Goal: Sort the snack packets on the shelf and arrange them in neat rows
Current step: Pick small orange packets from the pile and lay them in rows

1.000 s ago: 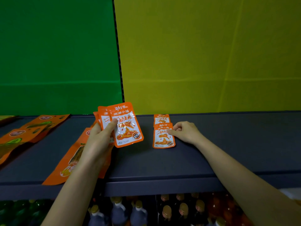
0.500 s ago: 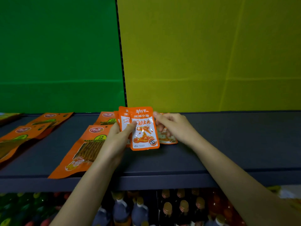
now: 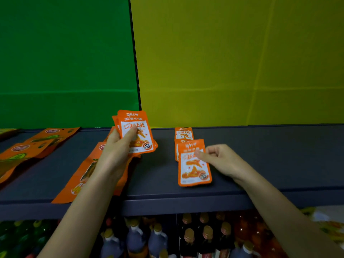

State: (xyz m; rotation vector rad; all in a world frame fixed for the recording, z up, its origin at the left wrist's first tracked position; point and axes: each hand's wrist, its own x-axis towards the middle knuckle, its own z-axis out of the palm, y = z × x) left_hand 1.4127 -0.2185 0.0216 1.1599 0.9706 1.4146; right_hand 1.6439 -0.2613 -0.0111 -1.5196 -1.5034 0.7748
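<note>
Packets (image 3: 136, 134) fanned in left hand's (image 3: 114, 151) pinching grip overlap; right hand (image 3: 221, 160) touches front shelf packet (image 3: 193, 170), grip unclear, thumb hidden.

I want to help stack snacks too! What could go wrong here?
The front packet lies close to the shelf edge. A nudge from the right hand touching it might slide it off toward the bottles below.
The left hand grips a fanned stack in the air, so some packets could slip out.
</note>
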